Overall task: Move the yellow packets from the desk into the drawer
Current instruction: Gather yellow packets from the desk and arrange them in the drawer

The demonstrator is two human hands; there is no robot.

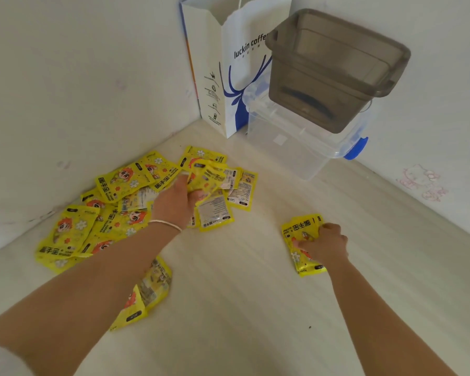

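- Gathering: left hand (174, 202) clutches packets from the yellow packets (114, 213) at centre-left.
- Right hand (324, 244) pins a small stack (304, 245); square it, then lift.

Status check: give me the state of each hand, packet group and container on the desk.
left hand: gripping packets in the main pile
right hand: closed on small stack
main pile: scattered, overlapping
paper bag: upright, open
clear bin: lidded
grey bin: stacked on it, tilted

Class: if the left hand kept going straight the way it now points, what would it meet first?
Probably more yellow packets just past the left hand; beyond them, the clear plastic box, though depth is uncertain.
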